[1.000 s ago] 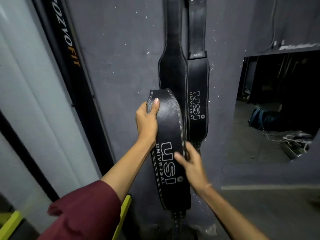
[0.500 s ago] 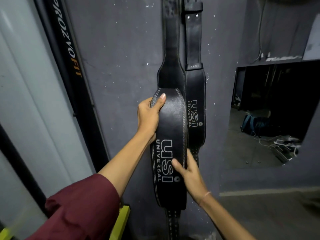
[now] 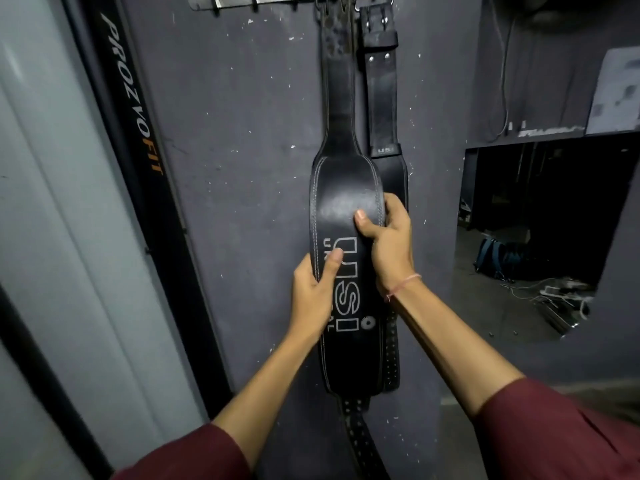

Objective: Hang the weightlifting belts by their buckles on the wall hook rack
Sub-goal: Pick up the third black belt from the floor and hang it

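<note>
I grip the front belt (image 3: 346, 195) by both edges, left hand (image 3: 313, 296) and right hand (image 3: 389, 247); likely straightening it beneath the hook rack (image 3: 242, 1).

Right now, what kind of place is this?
Probably a gym: black weightlifting belts hang from a metal hook rack on a grey wall, and the dark post beside them reads PROZVOFIT.

"USI" marks the front belt (image 3: 346, 188), "PROZVOFIT" the black frame (image 3: 133, 98) at left.
</note>
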The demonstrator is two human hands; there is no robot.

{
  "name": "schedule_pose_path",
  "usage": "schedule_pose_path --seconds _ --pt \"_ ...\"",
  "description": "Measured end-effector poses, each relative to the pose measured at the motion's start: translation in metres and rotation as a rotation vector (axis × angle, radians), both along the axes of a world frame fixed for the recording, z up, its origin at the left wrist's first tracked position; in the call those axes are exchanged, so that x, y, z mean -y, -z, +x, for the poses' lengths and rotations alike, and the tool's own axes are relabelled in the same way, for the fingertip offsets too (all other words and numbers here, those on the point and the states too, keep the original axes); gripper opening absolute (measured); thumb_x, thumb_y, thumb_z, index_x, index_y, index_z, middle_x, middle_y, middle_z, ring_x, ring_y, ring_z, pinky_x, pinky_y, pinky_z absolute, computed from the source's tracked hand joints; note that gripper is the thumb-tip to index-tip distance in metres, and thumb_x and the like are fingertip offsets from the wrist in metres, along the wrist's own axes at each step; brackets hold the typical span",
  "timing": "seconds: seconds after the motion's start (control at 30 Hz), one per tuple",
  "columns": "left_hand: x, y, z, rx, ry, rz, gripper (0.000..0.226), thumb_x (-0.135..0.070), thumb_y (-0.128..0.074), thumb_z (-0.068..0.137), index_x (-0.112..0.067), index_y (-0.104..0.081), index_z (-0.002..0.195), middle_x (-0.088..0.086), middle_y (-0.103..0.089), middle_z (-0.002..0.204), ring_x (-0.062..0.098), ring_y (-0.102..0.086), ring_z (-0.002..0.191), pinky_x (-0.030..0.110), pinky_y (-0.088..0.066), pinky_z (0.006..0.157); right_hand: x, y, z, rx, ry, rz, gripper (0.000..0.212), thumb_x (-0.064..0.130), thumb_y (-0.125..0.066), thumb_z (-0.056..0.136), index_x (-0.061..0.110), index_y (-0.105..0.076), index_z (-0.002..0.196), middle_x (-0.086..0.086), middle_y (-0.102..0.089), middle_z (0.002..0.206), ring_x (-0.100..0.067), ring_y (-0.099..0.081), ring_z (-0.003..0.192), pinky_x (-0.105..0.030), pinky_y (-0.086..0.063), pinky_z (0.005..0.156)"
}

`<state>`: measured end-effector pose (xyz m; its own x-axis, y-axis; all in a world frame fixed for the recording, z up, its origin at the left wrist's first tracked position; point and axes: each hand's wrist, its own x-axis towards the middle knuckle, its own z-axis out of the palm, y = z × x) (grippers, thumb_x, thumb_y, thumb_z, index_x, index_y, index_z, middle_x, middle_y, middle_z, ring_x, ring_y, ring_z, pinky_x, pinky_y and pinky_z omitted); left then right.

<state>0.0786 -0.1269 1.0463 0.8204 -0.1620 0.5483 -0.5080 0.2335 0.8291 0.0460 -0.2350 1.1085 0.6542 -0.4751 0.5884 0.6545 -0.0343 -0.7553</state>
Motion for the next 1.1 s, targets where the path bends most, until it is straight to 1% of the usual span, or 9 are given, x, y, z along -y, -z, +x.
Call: schedule_pose_path --seconds 0.2,0.3,0.4,0.5,0.57,0.67,0.83,0.97,1.1 --pt "-0.007 -0.017 -0.008 0.030 -0.041 -0.110 0.019 -0.027 -0.061 0.099 -0.011 -0.070 0.103 0.011 -0.077 0.098 0.029 -0.074 0.096 0.040 -0.060 0.084 -0.003 0.007 -0.016 -0.077 -0.114 -0.196 0.046 -0.001 -0.067 0.087 0.009 -0.046 0.127 -0.002 -0.064 0.114 -0.013 -0.065 0.105 -0.029 -0.052 0.092" --pt "-0.009 -0.027 -0.007 0.086 -0.079 -0.096 0.022 -0.026 -0.061 0.099 -0.006 -0.071 0.101 0.013 -0.077 0.096 0.030 -0.074 0.091 0.040 -0.060 0.079 -0.006 0.067 -0.038 -0.191 -0.147 -0.313 0.070 0.008 -0.071 0.086 0.023 -0.033 0.142 0.010 -0.056 0.134 -0.005 -0.054 0.125 -0.023 -0.044 0.105" --pt "-0.009 -0.038 -0.003 0.093 -0.119 -0.107 0.023 -0.027 -0.061 0.099 -0.007 -0.070 0.097 0.017 -0.076 0.094 0.036 -0.073 0.089 0.044 -0.060 0.076 -0.013 0.142 -0.053 -0.387 -0.211 -0.272 0.087 0.027 -0.074 0.085 0.034 -0.019 0.152 0.018 -0.038 0.152 -0.002 -0.035 0.140 -0.036 -0.029 0.119" --pt "-0.009 -0.039 0.002 0.081 -0.135 -0.115 0.027 -0.032 -0.061 0.099 -0.006 -0.070 0.098 0.020 -0.075 0.094 0.037 -0.073 0.087 0.054 -0.059 0.079 -0.014 0.135 -0.053 -0.397 -0.195 -0.228 0.082 0.029 -0.068 0.089 0.028 -0.017 0.153 0.015 -0.027 0.157 0.004 -0.028 0.140 -0.029 -0.024 0.120" --pt "-0.010 -0.040 0.004 0.076 -0.138 -0.118 0.030 -0.033 -0.062 0.098 -0.004 -0.068 0.096 0.024 -0.073 0.094 0.043 -0.070 0.087 0.060 -0.057 0.080 -0.009 0.093 -0.043 -0.298 -0.141 -0.246 0.053 0.017 -0.060 0.095 0.021 -0.033 0.140 0.010 -0.048 0.142 0.009 -0.047 0.124 -0.015 -0.039 0.105" --pt "-0.009 -0.045 -0.001 0.070 -0.144 -0.131 0.025 -0.029 -0.061 0.099 -0.006 -0.069 0.094 0.020 -0.074 0.094 0.039 -0.072 0.091 0.053 -0.058 0.084 -0.007 0.031 -0.026 -0.176 -0.094 -0.237 0.034 0.011 -0.056 0.096 0.010 -0.041 0.127 -0.005 -0.062 0.119 -0.017 -0.064 0.109 -0.033 -0.054 0.093" --pt "-0.013 -0.051 0.010 -0.001 -0.137 -0.147 0.039 -0.040 -0.063 0.096 -0.001 -0.068 0.094 0.023 -0.074 0.094 0.043 -0.072 0.092 0.059 -0.058 0.081 -0.016 0.078 -0.044 -0.219 -0.165 -0.289 0.042 0.012 -0.058 0.096 0.035 -0.042 0.128 0.045 -0.053 0.120 0.022 -0.048 0.115 -0.004 -0.037 0.097" --pt "-0.008 -0.048 0.007 0.015 -0.074 -0.084 0.030 -0.040 -0.064 0.095 -0.011 -0.071 0.090 0.017 -0.075 0.089 0.041 -0.072 0.088 0.057 -0.059 0.083 -0.020 0.119 -0.052 -0.252 -0.117 -0.128 0.067 0.029 -0.070 0.088 0.018 -0.039 0.146 0.005 -0.051 0.145 -0.012 -0.045 0.136 -0.043 -0.034 0.116" --pt "-0.010 -0.064 0.010 0.047 -0.097 -0.061 0.018 -0.034 -0.069 0.093 -0.017 -0.070 0.094 0.009 -0.076 0.091 0.030 -0.074 0.088 0.049 -0.060 0.086 -0.015 0.082 -0.043 -0.152 -0.036 -0.068 0.035 0.001 -0.063 0.090 0.018 -0.060 0.121 0.007 -0.070 0.116 -0.009 -0.064 0.111 -0.026 -0.050 0.096"
